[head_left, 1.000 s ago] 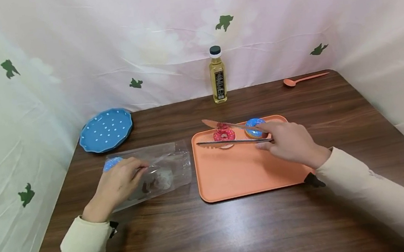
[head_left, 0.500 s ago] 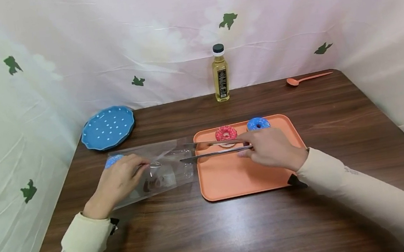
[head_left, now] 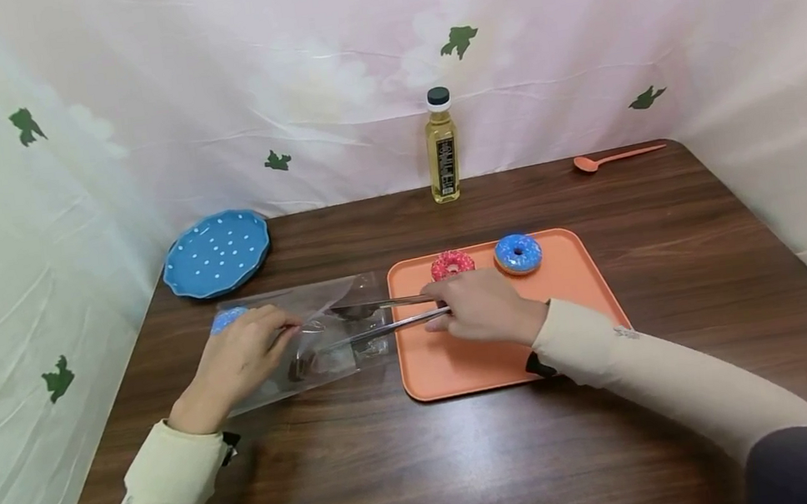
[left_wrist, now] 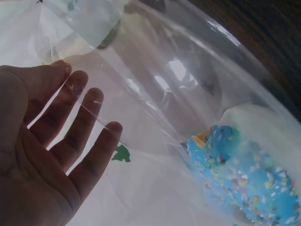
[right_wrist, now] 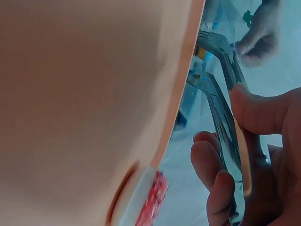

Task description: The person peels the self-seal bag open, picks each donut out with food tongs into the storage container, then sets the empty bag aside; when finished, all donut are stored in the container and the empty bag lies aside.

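R hand (head_left: 482, 309) grips metal tongs (head_left: 374, 323), tips inside clear bag (head_left: 308, 339) at 9 o'clock of orange tray (head_left: 573, 281). L hand (head_left: 243, 360) pinches bag's top film; blue donut (left_wrist: 244, 174) inside.

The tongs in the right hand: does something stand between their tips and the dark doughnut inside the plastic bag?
Nothing visible blocks them. The tongs, gripped by the right hand, already reach through the mouth of the plastic bag, which the left hand holds. Their tips lie beside the dark doughnut; contact cannot be judged.
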Demonstrator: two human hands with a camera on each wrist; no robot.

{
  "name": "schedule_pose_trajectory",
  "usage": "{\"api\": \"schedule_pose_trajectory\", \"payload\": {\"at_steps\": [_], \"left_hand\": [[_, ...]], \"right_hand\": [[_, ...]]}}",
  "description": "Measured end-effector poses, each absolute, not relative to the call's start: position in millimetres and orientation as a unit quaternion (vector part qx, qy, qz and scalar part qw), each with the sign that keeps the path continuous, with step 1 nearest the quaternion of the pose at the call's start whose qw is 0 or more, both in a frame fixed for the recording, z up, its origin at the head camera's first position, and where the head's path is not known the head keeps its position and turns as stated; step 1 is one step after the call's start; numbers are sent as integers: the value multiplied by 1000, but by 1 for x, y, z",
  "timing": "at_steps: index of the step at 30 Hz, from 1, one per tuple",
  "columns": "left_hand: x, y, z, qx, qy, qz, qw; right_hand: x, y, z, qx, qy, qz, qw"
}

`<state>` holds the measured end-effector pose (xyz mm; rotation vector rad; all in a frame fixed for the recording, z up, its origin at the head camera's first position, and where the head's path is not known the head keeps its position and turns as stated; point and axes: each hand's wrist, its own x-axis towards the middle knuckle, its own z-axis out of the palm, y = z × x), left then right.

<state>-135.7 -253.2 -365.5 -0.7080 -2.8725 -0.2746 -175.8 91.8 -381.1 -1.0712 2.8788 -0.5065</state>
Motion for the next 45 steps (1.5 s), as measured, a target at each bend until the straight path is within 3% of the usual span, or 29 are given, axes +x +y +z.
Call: {"api": "schedule_pose_trajectory", "payload": {"at_steps": [26,38,45], "left_hand": [[-139,-248,-357,-230,-965,-86,90],[-139,-248,-357,-228,-965,-82,104],[-139,-248,-359,-225,-966,-86,97]], "right_hand": [[-197,7,-391,-405,896,-161,84],[-204,-18,-396,-440,880,-167,73],[-201,-22,-397,-451,879,-150,39]]}}
